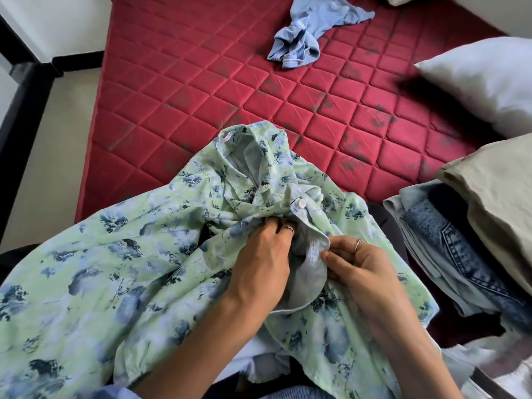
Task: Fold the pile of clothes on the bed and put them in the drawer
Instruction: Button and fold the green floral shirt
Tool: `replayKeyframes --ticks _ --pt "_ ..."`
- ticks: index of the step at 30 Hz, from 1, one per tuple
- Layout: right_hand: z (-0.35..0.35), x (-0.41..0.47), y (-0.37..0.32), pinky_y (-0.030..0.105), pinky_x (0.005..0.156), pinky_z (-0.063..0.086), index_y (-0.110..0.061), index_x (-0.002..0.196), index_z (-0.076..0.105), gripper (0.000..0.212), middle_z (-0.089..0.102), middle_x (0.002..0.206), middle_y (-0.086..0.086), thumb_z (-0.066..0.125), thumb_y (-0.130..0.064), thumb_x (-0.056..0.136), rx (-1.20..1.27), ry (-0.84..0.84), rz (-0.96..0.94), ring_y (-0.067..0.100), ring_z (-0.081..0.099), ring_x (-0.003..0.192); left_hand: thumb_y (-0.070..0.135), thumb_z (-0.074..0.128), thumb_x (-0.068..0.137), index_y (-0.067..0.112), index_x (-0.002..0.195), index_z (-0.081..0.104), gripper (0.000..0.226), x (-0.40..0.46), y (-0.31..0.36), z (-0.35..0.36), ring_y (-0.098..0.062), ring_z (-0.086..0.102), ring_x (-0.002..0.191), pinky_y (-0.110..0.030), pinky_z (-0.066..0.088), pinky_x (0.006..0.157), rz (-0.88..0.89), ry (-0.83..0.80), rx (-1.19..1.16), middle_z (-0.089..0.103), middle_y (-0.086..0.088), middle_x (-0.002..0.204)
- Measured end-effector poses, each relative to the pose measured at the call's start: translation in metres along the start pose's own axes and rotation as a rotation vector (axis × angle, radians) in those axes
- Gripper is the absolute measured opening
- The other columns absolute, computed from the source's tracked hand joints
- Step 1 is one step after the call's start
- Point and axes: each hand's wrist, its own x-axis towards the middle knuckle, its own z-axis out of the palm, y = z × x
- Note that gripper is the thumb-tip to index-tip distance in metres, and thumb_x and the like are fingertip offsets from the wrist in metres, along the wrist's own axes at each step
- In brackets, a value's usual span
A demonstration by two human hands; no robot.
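A light green shirt with blue floral print [121, 254] lies spread and crumpled over the near edge of the red quilted mattress [201, 82], collar pointing away from me. My left hand [262, 263] grips the shirt's front placket just below a white button [301, 203]. Beside it, my right hand [365, 272] pinches the opposite placket edge between thumb and fingers. A crumpled light blue garment [308, 33] lies alone at the far side of the mattress. Folded denim pieces [460, 249] sit stacked at the right.
A white pillow [489, 79] and a beige pillow [501, 203] lie along the right side, the beige one resting on the denim stack. Pale floor [49, 156] and a dark frame [23, 90] show at the left of the bed.
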Motion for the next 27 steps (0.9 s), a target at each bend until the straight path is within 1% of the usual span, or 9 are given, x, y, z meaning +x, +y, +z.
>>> replayKeyframes --ticks 3,7,9,11,14,19,22,23,27 --pt "-0.001 0.002 0.002 0.043 0.076 0.044 0.000 0.101 0.063 0.013 0.065 0.101 0.031 0.057 0.004 0.091 -0.001 -0.004 0.010 0.029 0.056 0.081 -0.011 0.076 0.060 0.008 0.071 0.061 0.027 0.005 -0.002 0.000 -0.028 0.062 0.059 -0.029 0.051 0.049 -0.004 -0.025 0.024 0.060 -0.010 0.075" --pt "-0.002 0.002 0.002 0.042 0.076 0.043 -0.001 0.101 0.064 0.012 0.066 0.095 0.031 0.058 0.003 0.091 -0.004 -0.009 0.009 0.028 0.055 0.079 -0.008 0.068 0.073 0.004 0.080 0.063 0.015 0.008 -0.004 0.003 -0.032 0.064 0.072 -0.036 0.053 0.060 -0.022 -0.064 0.037 0.062 -0.014 0.086" --pt "-0.001 0.002 0.003 0.034 0.067 0.045 -0.007 0.096 0.064 0.011 0.066 0.081 0.019 0.058 0.002 0.091 -0.010 -0.006 0.007 0.024 0.054 0.075 -0.009 0.066 0.073 0.002 0.079 0.063 0.013 0.009 -0.004 0.003 -0.033 0.063 0.071 -0.038 0.054 0.061 -0.018 -0.061 0.052 0.062 -0.016 0.085" --pt "-0.001 0.002 0.003 0.028 0.062 0.044 -0.010 0.092 0.064 0.013 0.065 0.075 0.006 0.059 0.001 0.091 -0.013 -0.006 -0.001 0.019 0.054 0.071 -0.010 0.069 0.069 0.002 0.075 0.062 0.016 0.010 -0.005 0.004 -0.033 0.063 0.066 -0.038 0.054 0.057 -0.015 -0.073 0.061 0.061 -0.016 0.080" --pt "-0.002 0.003 0.004 0.035 0.070 0.044 -0.010 0.094 0.065 0.011 0.067 0.080 0.010 0.061 0.000 0.090 -0.034 -0.016 -0.012 0.021 0.057 0.074 -0.009 0.069 0.071 0.002 0.077 0.062 0.014 0.009 -0.006 0.003 -0.032 0.063 0.067 -0.036 0.053 0.057 -0.002 -0.069 0.046 0.062 -0.015 0.079" --pt "-0.003 0.002 0.007 0.036 0.071 0.048 -0.009 0.098 0.067 0.011 0.071 0.087 0.017 0.067 -0.007 0.087 -0.110 -0.031 -0.043 0.021 0.062 0.074 -0.003 0.055 0.086 0.002 0.088 0.063 0.009 0.006 -0.008 -0.001 -0.034 0.064 0.079 -0.037 0.049 0.066 -0.007 -0.064 -0.020 0.065 -0.016 0.089" --pt "-0.003 0.000 0.009 0.032 0.058 0.040 -0.011 0.088 0.068 0.005 0.061 0.064 0.006 0.070 -0.016 0.087 -0.239 0.002 -0.081 0.016 0.048 0.057 0.007 0.057 0.090 0.006 0.094 0.063 0.008 0.005 -0.010 -0.002 -0.031 0.064 0.087 -0.039 0.051 0.074 -0.030 -0.102 -0.105 0.068 -0.014 0.095" --pt "-0.003 -0.001 0.009 0.030 0.055 0.037 -0.012 0.084 0.068 0.009 0.056 0.059 0.002 0.070 -0.020 0.087 -0.278 0.013 -0.091 0.014 0.044 0.055 0.009 0.059 0.090 0.006 0.095 0.064 0.007 0.003 -0.009 -0.003 -0.030 0.064 0.088 -0.038 0.050 0.075 -0.040 -0.116 -0.141 0.069 -0.013 0.095" --pt "-0.003 -0.007 0.006 0.028 0.052 0.035 -0.011 0.078 0.066 0.018 0.052 0.056 0.000 0.071 -0.026 0.086 -0.334 0.004 -0.113 0.012 0.042 0.052 0.011 0.065 0.088 0.010 0.090 0.065 0.003 -0.003 -0.006 -0.009 -0.017 0.065 0.077 -0.027 0.051 0.071 -0.063 -0.146 -0.306 0.070 -0.003 0.084"
